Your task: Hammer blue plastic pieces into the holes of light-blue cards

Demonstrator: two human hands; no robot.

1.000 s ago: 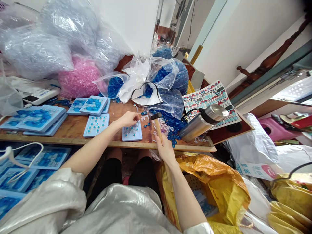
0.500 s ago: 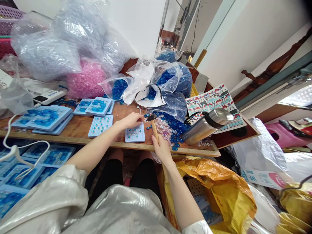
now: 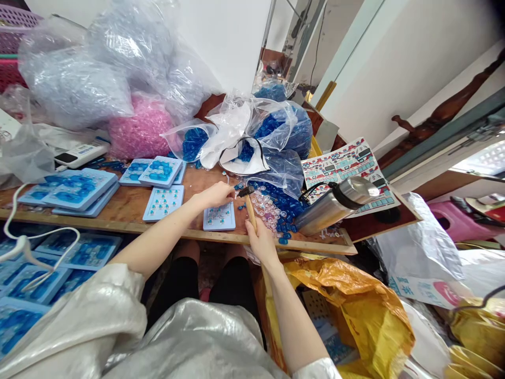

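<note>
My right hand point(image 3: 261, 239) is wrapped round the wooden handle of a small hammer point(image 3: 251, 209), whose dark head is up beside my left hand's fingertips. My left hand point(image 3: 218, 195) is closed in a pinch over the far edge of a light blue square tray point(image 3: 219, 218). Whatever is between its fingers is too small or hidden to name. Small clear and turquoise parts sit in rows on that tray. To the right of the hammer lie loose clear round pieces point(image 3: 265, 204) and dark blue plastic pieces point(image 3: 284, 213).
A steel flask point(image 3: 335, 206) lies tilted at the right, by a printed sticker sheet point(image 3: 351, 163). Filled blue trays point(image 3: 81, 189) are stacked at the left. Plastic bags of blue pieces point(image 3: 294, 129) stand behind; a yellow sack point(image 3: 363, 310) gapes below the table edge.
The hammer and both hands are almost where they were. The whole view has shifted very slightly.
</note>
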